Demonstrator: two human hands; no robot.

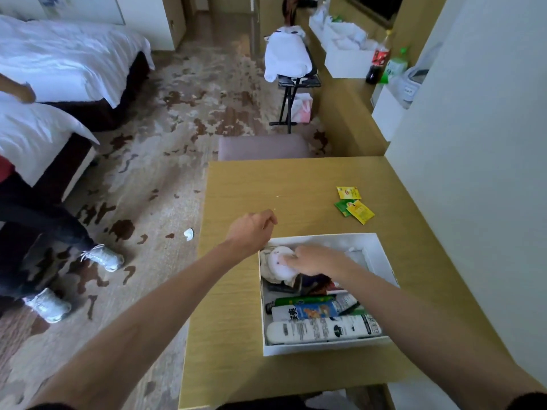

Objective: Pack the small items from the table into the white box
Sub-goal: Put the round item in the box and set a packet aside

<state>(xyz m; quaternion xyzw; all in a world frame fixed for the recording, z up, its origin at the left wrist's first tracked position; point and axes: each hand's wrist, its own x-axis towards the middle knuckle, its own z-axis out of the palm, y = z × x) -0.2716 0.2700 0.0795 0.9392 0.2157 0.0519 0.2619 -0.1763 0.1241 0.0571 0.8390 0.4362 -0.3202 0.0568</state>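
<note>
The white box (381, 250) sits on the wooden table (296, 184) in front of me. Its near half holds several tubes and bottles (322, 328). At the box's far-left corner lies a white round plush item (279, 261), and my right hand (316, 260) rests on it inside the box, fingers spread over it. My left hand (251, 229) hovers over the table just beyond the box's far-left corner, fingers curled with nothing visible in them. Three small tea packets (353, 204), yellow and green, lie on the table to the far right.
A wall borders the table's right side. A chair back (263, 147) stands at the table's far edge. Another person's legs and white shoes (103, 257) are on the carpet to the left, near the beds.
</note>
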